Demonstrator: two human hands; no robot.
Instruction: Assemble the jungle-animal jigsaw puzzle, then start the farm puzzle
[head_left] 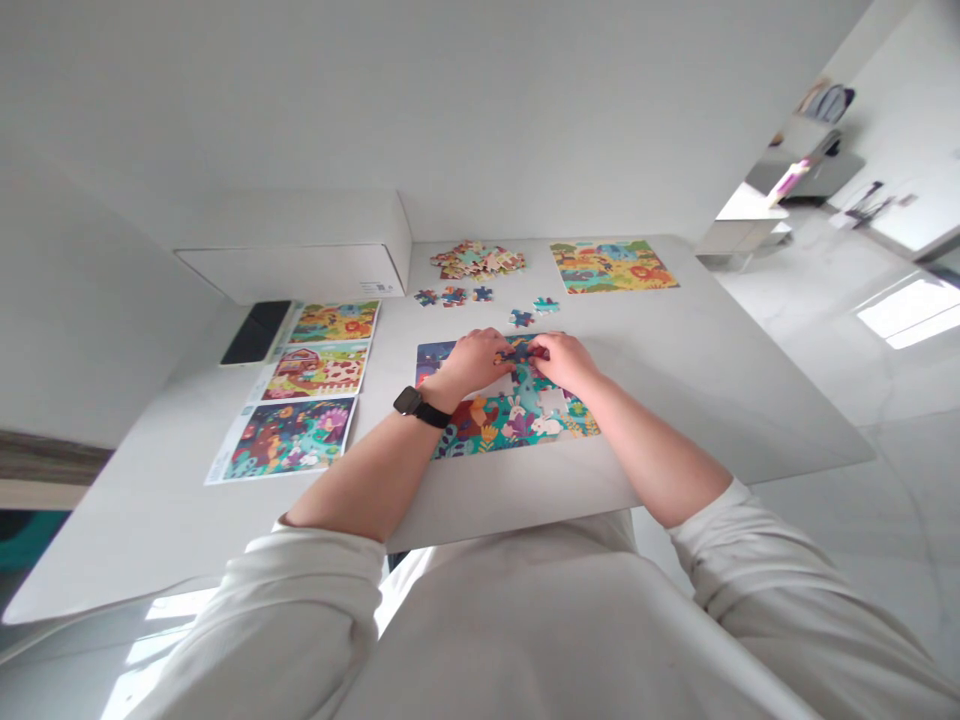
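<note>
A partly assembled jigsaw puzzle (517,420) with rabbits, plants and a dark blue upper part lies on the table before me, with gaps showing the white surface. My left hand (480,362), a black watch (421,405) on its wrist, rests over the puzzle's upper left with curled fingers at a puzzle piece (513,354). Across from it, my right hand (564,362) pinches at a piece near the upper edge; its fingertips partly hide that piece. Just beyond my hands lie loose pieces, a dark blue one (521,318) and a teal one (546,304).
Several dark pieces (454,296) and a heap of mixed pieces (480,260) lie farther back. A finished animal puzzle (615,265) is at the back right. On the left are a picture sheet (292,437), a phone (256,332) and a white box (292,270) by the wall.
</note>
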